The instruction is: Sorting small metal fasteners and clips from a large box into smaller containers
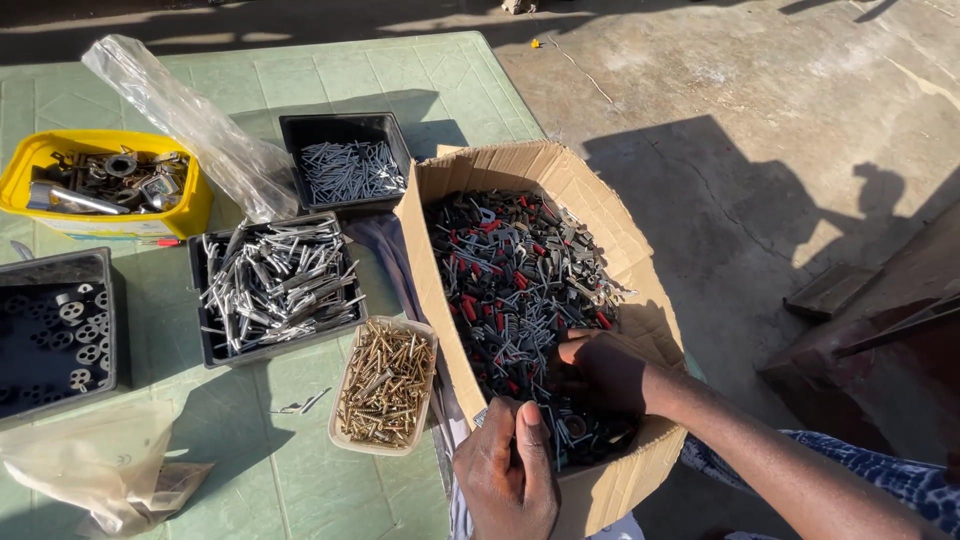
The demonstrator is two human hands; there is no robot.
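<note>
A cardboard box (600,210) stands open at the table's right edge, filled with mixed small hardware (520,280): grey metal pieces, black parts and red plastic bits. My right hand (600,372) reaches down into the near part of the box, fingers buried among the pieces; what it grips is hidden. My left hand (505,475) rests at the box's near left corner, thumb up against the cardboard wall, fingers curled; whether it holds a small piece I cannot tell.
On the green table (290,470) sit a white tray of brass screws (385,385), a black tray of silver metal clips (272,285), a black tray of nails (350,168), a yellow tub of metal parts (105,180), a black tray of washers (55,335), and plastic bags (200,125). Concrete ground lies right.
</note>
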